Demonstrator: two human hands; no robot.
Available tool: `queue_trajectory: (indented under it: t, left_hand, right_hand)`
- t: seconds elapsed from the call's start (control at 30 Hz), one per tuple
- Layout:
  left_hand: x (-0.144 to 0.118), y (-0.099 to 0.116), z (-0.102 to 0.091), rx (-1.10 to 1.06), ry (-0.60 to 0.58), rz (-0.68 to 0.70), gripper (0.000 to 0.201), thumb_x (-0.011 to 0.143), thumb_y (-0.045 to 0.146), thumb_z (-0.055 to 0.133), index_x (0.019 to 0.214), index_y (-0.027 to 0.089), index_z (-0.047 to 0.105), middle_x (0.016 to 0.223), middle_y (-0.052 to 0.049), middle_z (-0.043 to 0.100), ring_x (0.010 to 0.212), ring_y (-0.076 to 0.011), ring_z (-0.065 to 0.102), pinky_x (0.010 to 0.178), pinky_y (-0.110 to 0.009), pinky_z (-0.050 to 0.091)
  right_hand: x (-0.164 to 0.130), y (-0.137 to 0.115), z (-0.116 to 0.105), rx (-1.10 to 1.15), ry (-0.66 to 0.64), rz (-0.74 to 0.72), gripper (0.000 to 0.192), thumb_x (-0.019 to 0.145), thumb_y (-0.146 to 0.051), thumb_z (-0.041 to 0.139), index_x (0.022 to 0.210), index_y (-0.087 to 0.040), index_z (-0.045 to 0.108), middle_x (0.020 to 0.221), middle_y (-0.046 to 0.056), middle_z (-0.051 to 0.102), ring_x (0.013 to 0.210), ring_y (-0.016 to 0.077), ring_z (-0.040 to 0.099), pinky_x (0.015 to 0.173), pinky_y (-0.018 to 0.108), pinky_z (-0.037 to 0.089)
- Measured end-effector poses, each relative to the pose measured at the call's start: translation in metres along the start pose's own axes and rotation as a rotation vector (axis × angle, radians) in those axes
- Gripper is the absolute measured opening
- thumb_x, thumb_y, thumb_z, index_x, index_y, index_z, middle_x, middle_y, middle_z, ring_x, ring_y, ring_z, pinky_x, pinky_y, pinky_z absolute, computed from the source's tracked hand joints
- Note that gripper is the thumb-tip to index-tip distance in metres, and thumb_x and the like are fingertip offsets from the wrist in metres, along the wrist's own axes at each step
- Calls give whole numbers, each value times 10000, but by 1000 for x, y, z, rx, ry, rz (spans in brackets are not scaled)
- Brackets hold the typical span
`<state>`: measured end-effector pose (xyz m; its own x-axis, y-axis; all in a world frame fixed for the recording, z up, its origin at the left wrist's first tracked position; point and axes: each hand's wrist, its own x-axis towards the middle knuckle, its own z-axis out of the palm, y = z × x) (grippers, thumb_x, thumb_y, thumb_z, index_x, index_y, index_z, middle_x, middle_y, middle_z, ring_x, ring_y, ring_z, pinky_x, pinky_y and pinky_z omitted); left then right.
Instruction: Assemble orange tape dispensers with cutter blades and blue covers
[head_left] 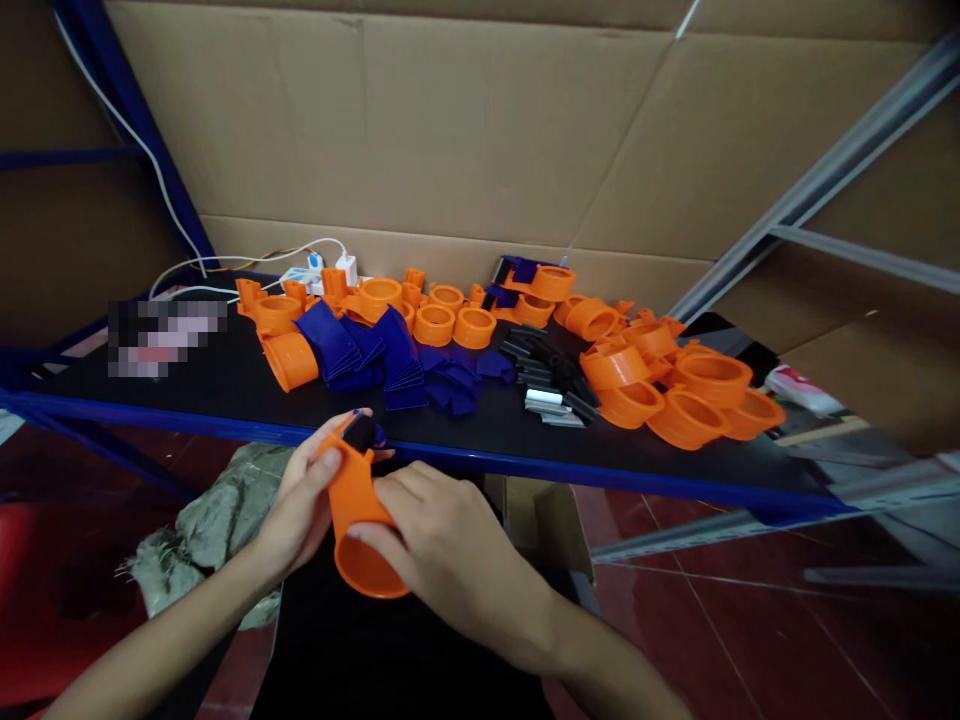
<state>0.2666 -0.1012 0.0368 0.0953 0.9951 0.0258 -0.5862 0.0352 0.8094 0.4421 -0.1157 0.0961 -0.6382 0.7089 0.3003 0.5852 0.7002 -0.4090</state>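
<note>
Big sheets of brown cardboard (420, 120) fill the top of the frame, standing as a wall behind the black table (225, 385) with its blue front edge. Across the table's middle runs a wide scatter of orange rings (454, 325), and a thicker heap of them (675, 390) sits at centre right. Between those, dark blue flat pieces (360, 350) lie fanned in stacks left of centre, with a small bundle of black parts (544, 365) just beside them. At upper left of the table, a white power strip (315, 275) trails white cables.

Down in the lower centre, in front of the table edge, both hands are on 1 orange cone-shaped part (360, 530), wide mouth facing down toward the camera. The left hand (296, 520) wraps its side, thumb pressed at the narrow top where a small dark piece (360, 430) sits. The right hand (442, 545) clasps the other flank, fingers on the rim. Lower left, crumpled grey wrapping (217, 525) lies beneath the left forearm.
</note>
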Motion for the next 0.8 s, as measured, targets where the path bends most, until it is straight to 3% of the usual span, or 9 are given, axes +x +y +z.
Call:
queue_trajectory:
  t: [0.13, 0.2, 0.27, 0.37, 0.47, 0.57, 0.67, 0.8]
  left_hand:
    - [1, 6, 9, -239, -126, -141, 651, 925, 629, 444, 1398, 195, 559, 1419, -144, 582, 1321, -368, 516, 1039, -501, 472]
    - [3, 7, 9, -309, -175, -206, 693, 934, 649, 407, 1438, 186, 519, 1431, -146, 575, 1343, -358, 498, 1069, -498, 446]
    - [5, 7, 6, -369, -215, -243, 772, 902, 698, 429, 1459, 167, 489, 1397, -160, 600, 1321, -355, 522, 1065, -488, 452]
    - [12, 6, -2, -456, -208, -229, 838, 858, 719, 502, 1462, 139, 469, 1229, -158, 693, 1166, -317, 641, 982, -439, 523]
    - [20, 3, -7, -470, -147, -193, 762, 844, 658, 595, 1390, 129, 533, 1068, -136, 736, 977, -267, 713, 924, -400, 554]
    - [25, -3, -7, -407, -163, -241, 583, 856, 575, 645, 1256, 151, 626, 1103, -134, 735, 959, -265, 723, 898, -377, 559]
    - [25, -9, -5, -330, -193, -310, 542, 876, 548, 634, 1254, 160, 629, 1150, -147, 727, 982, -285, 722, 900, -390, 553]
    - [23, -10, -4, -256, -119, -294, 489, 904, 498, 616, 1258, 161, 626, 1225, -165, 704, 1004, -284, 717, 896, -399, 555]
  right_hand:
    - [10, 25, -17, 713, -73, 117, 226, 883, -387, 693, 895, -162, 695, 913, 37, 714, 824, 161, 641, 758, 266, 504]
    - [15, 34, -18, 1057, -168, 144, 320, 838, -451, 726, 936, -147, 718, 915, 38, 717, 865, 176, 661, 795, 278, 518]
    - [18, 39, -14, 1209, -238, 153, 391, 818, -492, 731, 974, -133, 734, 914, 38, 719, 895, 190, 669, 836, 299, 519]
    - [20, 44, -9, 990, -216, 164, 371, 876, -493, 660, 969, -145, 751, 869, 22, 722, 826, 173, 667, 770, 266, 512]
    - [31, 57, -14, 532, 91, 235, 352, 961, -451, 534, 910, -174, 745, 806, 22, 721, 735, 157, 657, 688, 249, 484]
    - [60, 78, -20, 121, 389, 339, 312, 972, -436, 508, 1055, -206, 703, 907, 48, 728, 820, 191, 672, 754, 294, 490]
    - [96, 99, -18, -144, 371, 393, 383, 923, -446, 581, 1219, -212, 642, 1041, 90, 709, 951, 253, 663, 827, 366, 500]
    - [122, 114, -8, -199, 299, 383, 345, 906, -318, 593, 1220, -187, 653, 1068, 115, 692, 967, 256, 656, 840, 371, 510]
